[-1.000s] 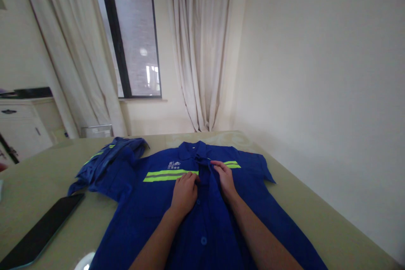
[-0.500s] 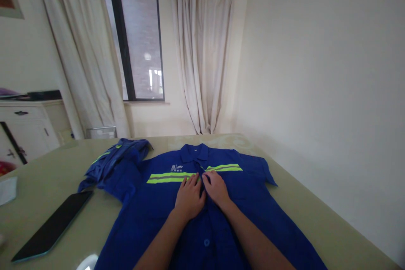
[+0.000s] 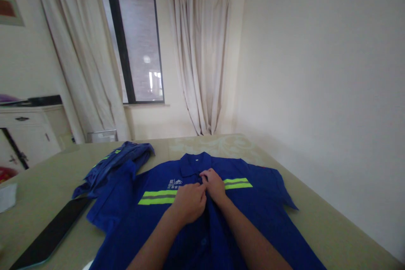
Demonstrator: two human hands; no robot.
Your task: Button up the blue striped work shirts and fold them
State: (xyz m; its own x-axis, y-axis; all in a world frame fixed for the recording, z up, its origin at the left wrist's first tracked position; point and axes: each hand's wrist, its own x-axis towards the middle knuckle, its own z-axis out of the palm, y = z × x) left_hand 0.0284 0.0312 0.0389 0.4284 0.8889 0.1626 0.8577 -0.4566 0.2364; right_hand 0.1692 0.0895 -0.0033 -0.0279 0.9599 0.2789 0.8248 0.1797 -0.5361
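Observation:
A blue short-sleeved work shirt [image 3: 259, 202] with yellow-green reflective stripes lies face up on the table [image 3: 329, 223], collar away from me. My left hand [image 3: 190, 201] and my right hand [image 3: 214, 183] meet at the shirt's front placket just below the collar. Both hands pinch the fabric at the top of the button line, fingers curled. What lies between the fingertips is hidden.
A second blue garment [image 3: 118, 160] lies crumpled at the shirt's left shoulder. A dark tablet [image 3: 52, 234] lies at the left front. A white cloth [image 3: 6, 197] sits at the far left edge. A white cabinet [image 3: 30, 133], curtains and a window stand behind; the wall runs along the right.
Both hands have moved up the placket from the chest stripe to just below the collar and closed together on the fabric. The shirt sits slightly nearer and lower in view.

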